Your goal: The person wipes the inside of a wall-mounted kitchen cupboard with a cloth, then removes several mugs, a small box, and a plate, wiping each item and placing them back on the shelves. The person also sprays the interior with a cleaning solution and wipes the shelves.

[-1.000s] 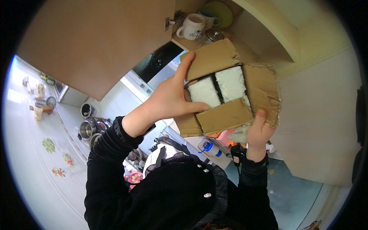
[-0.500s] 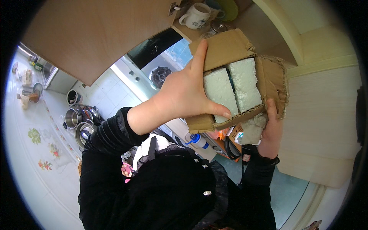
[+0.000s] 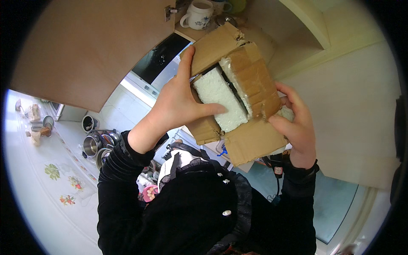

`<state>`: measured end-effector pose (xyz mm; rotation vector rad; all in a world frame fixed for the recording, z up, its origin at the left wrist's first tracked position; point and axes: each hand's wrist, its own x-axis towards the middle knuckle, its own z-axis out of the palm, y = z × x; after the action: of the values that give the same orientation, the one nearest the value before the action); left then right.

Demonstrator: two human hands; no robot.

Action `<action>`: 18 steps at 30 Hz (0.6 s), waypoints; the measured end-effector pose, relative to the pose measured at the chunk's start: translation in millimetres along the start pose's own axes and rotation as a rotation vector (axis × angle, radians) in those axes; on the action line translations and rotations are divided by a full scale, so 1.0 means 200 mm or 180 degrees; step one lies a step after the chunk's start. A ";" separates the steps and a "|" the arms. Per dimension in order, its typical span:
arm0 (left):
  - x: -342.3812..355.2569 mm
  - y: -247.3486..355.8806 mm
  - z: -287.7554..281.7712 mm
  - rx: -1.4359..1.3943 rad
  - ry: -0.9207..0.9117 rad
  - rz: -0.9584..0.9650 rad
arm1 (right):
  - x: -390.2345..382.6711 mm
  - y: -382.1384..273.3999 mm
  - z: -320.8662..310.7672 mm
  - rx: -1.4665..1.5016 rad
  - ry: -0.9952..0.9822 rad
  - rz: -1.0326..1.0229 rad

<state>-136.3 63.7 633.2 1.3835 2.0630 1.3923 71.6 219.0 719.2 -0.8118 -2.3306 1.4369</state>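
I hold a brown cardboard box (image 3: 250, 140) up in front of me with both hands. Its flaps are open, and white foam blocks (image 3: 219, 97) show inside. My left hand (image 3: 176, 102) grips the box's left side, thumb across the foam and index finger along the upper flap. My right hand (image 3: 297, 127) holds the right side, fingers wrapped over a flap. The box is tilted, its open top turned toward me.
An open wooden cupboard door (image 3: 89, 51) hangs at the upper left. A white mug (image 3: 197, 17) stands on the cupboard shelf just above the box. Metal pots (image 3: 91, 144) sit on the counter at the left, by a flowered tablecloth (image 3: 59, 182).
The box has tilted and drawn closer to me. A right flap has folded inward over one foam block. My right hand has moved up along the box's side.
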 end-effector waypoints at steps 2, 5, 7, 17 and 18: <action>0.00 0.01 0.00 0.0033 0.0030 0.0063 | 0.00 0.00 0.00 -0.0262 0.0041 -0.0055; 0.00 0.02 0.00 -0.0049 0.0060 0.0070 | 0.00 0.01 0.00 -0.0551 0.0353 -0.0370; 0.00 0.02 -0.01 -0.0148 0.0032 -0.0010 | 0.00 0.02 0.02 -0.0128 0.0526 -0.0327; -0.03 0.00 -0.01 -0.0451 -0.0075 -0.0305 | 0.03 0.06 0.05 -0.0009 0.0813 -0.0257; -0.04 0.02 0.00 -0.0209 -0.0012 -0.0217 | 0.02 0.06 0.05 0.0107 0.0924 -0.0178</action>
<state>-129.8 56.9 634.3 1.2766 2.0236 1.4153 66.6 219.2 704.3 -0.8740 -2.0893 1.2394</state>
